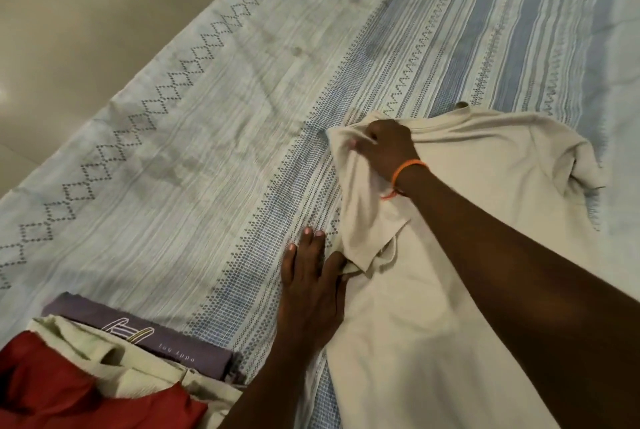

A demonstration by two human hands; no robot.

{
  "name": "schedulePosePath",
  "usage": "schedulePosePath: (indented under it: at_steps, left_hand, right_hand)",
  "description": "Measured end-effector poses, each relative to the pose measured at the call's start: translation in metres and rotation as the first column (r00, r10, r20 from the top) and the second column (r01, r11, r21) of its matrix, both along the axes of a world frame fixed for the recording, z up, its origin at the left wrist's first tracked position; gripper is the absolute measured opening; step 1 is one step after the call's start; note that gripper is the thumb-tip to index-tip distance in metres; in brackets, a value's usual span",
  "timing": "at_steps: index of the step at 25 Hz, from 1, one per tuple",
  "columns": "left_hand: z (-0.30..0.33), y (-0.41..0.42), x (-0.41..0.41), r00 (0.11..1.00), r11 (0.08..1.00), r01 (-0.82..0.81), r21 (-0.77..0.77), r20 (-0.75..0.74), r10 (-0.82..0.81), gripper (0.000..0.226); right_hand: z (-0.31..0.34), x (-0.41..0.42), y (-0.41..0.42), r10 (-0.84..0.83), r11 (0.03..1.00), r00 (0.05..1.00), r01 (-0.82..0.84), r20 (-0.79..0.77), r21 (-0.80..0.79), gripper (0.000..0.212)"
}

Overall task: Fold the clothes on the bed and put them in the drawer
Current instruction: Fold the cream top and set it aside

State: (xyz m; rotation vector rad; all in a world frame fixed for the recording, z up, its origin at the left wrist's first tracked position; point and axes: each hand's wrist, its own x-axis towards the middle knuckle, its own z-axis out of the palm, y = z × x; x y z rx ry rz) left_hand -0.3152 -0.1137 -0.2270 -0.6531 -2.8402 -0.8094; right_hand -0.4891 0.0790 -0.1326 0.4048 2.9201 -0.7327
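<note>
A cream T-shirt [467,255] lies spread on the bed [207,117] at the right. My right hand [388,148], with an orange band at the wrist, grips the shirt's left shoulder and sleeve and holds that part lifted over the body of the shirt. My left hand [311,283] lies flat with straight fingers, pressing on the shirt's left edge just below the hanging sleeve. The shirt's other sleeve is bunched at the far right.
A pile of clothes sits at the lower left: a purple printed garment [145,335], a pale cream one [131,369] and a red one [69,394]. The bed's edge runs diagonally at the upper left, with pale floor [69,13] beyond it.
</note>
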Motion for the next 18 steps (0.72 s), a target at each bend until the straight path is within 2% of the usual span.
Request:
schedulePosePath:
  at_steps: [2, 5, 8, 10, 12, 13, 14, 16, 17, 18]
  left_hand:
    - [0.002, 0.0, 0.001, 1.0, 1.0, -0.003, 0.01, -0.005, 0.003, 0.026]
    - [0.003, 0.0, 0.001, 1.0, 1.0, -0.002, 0.015, -0.013, 0.002, 0.024]
    - [0.004, 0.001, 0.001, 1.0, 1.0, -0.009, 0.009, -0.017, 0.009, 0.02]
    - [0.005, 0.002, 0.001, 0.999, 1.0, -0.01, 0.018, -0.031, 0.011, 0.019]
    - [0.005, 0.003, 0.002, 0.999, 1.0, -0.015, 0.023, -0.04, 0.016, 0.018]
    - [0.005, 0.002, 0.002, 0.999, 1.0, -0.019, 0.022, -0.045, 0.02, 0.019]
    - [0.005, 0.002, 0.002, 0.998, 1.0, -0.022, 0.02, -0.05, 0.023, 0.019]
    - [0.006, 0.003, 0.002, 0.998, 1.0, -0.023, 0.018, -0.051, 0.024, 0.018]
    - [0.006, 0.003, 0.002, 0.999, 1.0, -0.022, 0.02, -0.049, 0.023, 0.018]
    - [0.006, 0.004, 0.002, 0.999, 0.999, -0.022, 0.024, -0.049, 0.023, 0.017]
  right_hand:
    - [0.001, 0.016, 0.027, -0.177, 0.984, 0.982, 0.178, -0.062, 0.006, 0.043]
    - [-0.014, 0.04, 0.045, -0.291, 0.955, 0.955, 0.294, 0.06, -0.036, 0.049]
    - [-0.004, 0.054, 0.044, -0.383, 0.855, 0.904, 0.424, 0.188, -0.3, 0.059]
    - [0.008, 0.065, 0.049, -0.297, 0.793, 0.9, 0.418, 0.318, -0.442, 0.062]
    - [0.013, 0.078, 0.054, -0.152, 0.789, 0.927, 0.323, 0.343, -0.523, 0.043]
    - [0.012, 0.083, 0.054, -0.131, 0.766, 0.946, 0.287, 0.298, -0.575, 0.03]
    - [0.008, 0.086, 0.054, -0.17, 0.699, 0.956, 0.288, 0.24, -0.655, 0.02]
    - [0.002, 0.085, 0.057, -0.355, 0.501, 0.916, 0.354, 0.185, -0.79, 0.012]
    - [-0.003, 0.083, 0.059, -0.407, 0.494, 0.897, 0.374, 0.171, -0.785, 0.012]
    - [-0.007, 0.08, 0.063, -0.4, 0.61, 0.905, 0.382, 0.146, -0.694, 0.014]
